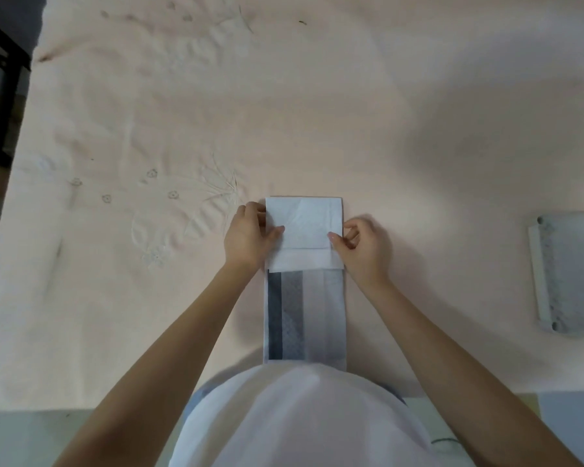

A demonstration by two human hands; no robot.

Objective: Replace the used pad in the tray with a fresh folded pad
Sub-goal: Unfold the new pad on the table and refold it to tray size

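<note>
A long narrow pad (305, 315) lies on the pink cloth in front of me, its near part grey and striped. Its far end is folded back toward me as a white flap (304, 224). My left hand (250, 239) pinches the flap's left edge with thumb on top. At the flap's right edge, my right hand (363, 244) holds it between thumb and fingers. A grey tray (567, 274) with a white rim lies flat at the far right, apart from both hands; I cannot tell what lies in it.
The pink embroidered tablecloth (182, 129) covers the table. A dark chair frame (0, 89) stands past the table's left edge. My white-clothed torso fills the bottom middle of the view.
</note>
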